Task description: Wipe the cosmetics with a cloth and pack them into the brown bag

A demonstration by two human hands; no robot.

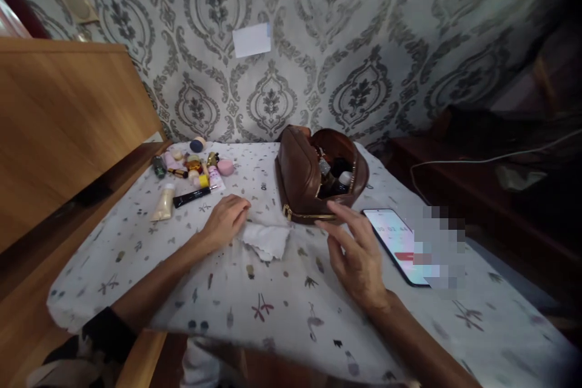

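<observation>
Head view: on the counter (204, 291), the left hand (227, 217) rests between 4 and 5 o'clock from the cosmetics (194, 165), fingers curled together, though I cannot tell whether they grip anything, with the cloth (267, 240) just beside it at 4 o'clock. The bag (300, 173) lies at that hand's 2 o'clock, its near-edge zip (313, 217) running roughly 9 to 3. Nearer to it is the right hand (359, 260), fingers apart with nothing seen between them, the bag at its 11 o'clock and the phone (386, 233) at its 3.

The phone (391, 245) reads, apparently, "00 02 44".
</observation>
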